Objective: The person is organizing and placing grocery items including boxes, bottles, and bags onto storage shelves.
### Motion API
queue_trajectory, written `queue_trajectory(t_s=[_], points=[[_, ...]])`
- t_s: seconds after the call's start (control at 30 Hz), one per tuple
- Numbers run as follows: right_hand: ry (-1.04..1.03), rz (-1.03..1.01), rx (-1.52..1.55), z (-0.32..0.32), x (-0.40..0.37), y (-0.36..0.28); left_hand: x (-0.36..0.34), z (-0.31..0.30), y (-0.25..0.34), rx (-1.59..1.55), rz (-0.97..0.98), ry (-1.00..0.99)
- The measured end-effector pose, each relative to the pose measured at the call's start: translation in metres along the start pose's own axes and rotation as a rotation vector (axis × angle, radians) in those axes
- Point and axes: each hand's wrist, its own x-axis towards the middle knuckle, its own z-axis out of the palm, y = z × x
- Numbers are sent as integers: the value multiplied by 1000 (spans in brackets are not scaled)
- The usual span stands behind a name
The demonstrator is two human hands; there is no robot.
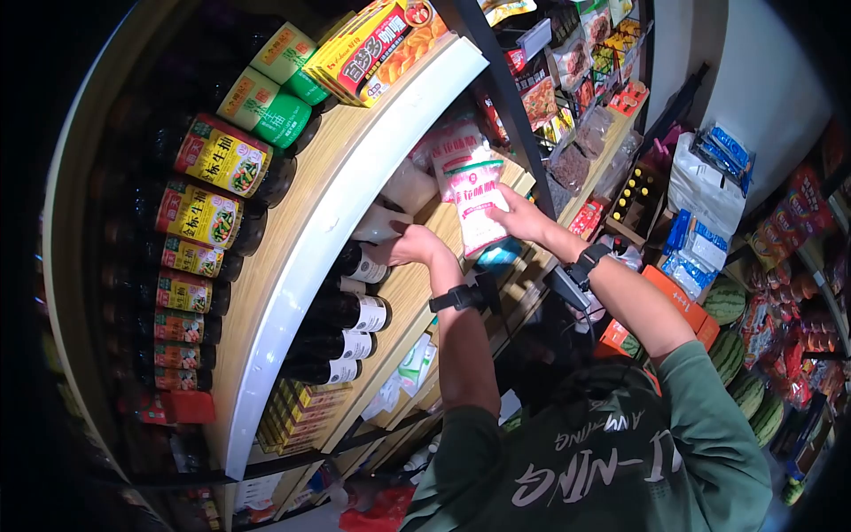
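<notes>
My right hand is closed on the edge of a white bag of MSG with pink lettering and a green top strip. The bag stands upright at the front of a wooden shelf, with a similar bag behind it. To the left, my left hand reaches into the same shelf. Its curled fingers are at a plain white bag and are partly hidden. Close below that hand lie dark bottles with white labels. Another pale bag rests deeper in the shelf.
On the shelf above stand yellow-labelled soy sauce bottles, green-labelled bottles and curry boxes. A white shelf edge runs just left of my left hand. At right are a carton of yellow-capped bottles and watermelons.
</notes>
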Motion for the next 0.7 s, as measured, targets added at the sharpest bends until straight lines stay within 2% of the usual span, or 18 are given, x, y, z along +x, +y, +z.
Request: queue_trajectory(t_s=[0.03, 0.1, 0.17, 0.23, 0.27, 0.43, 0.5, 0.53, 0.57, 0.6, 0.63, 0.67, 0.7], points=[[5, -11, 13, 0, 1, 3, -3, 1, -3, -2, -7, 6], [-6, -19, 3, -1, 4, 8, -4, -20, 7, -38, 109, -84], [0, -25, 11, 0, 5, 11, -3, -37, 11, -138, 67, -152], [-8, 1, 18, 0, 5, 11, 5, -41, 5, -173, -39, -315], [-5, -3, 23, 0, 5, 11, 12, -44, 7, -214, -151, -381], [-14, -50, 53, 0, 5, 11, 8, -45, 3, -366, -283, -383], [-16, -2, 35, -1, 3, 5, -3, -58, 10, -300, -398, -429], [-29, -6, 30, -4, 0, 2, -8, -62, 8, -381, -422, -451], [-64, -67, -56, -6, -5, -8, -13, -67, 2, -385, -424, -440], [-96, -131, -143, -7, -9, -18, -16, -71, -3, -503, -515, -518], [-89, -309, -181, -6, -12, -28, -19, -74, -9, -624, -605, -597], [-99, -284, -58, -4, -11, -36, -17, -78, -16, -462, -392, -631], [-111, -256, 63, -1, -9, -43, -19, -77, -20, -467, -398, -618]])
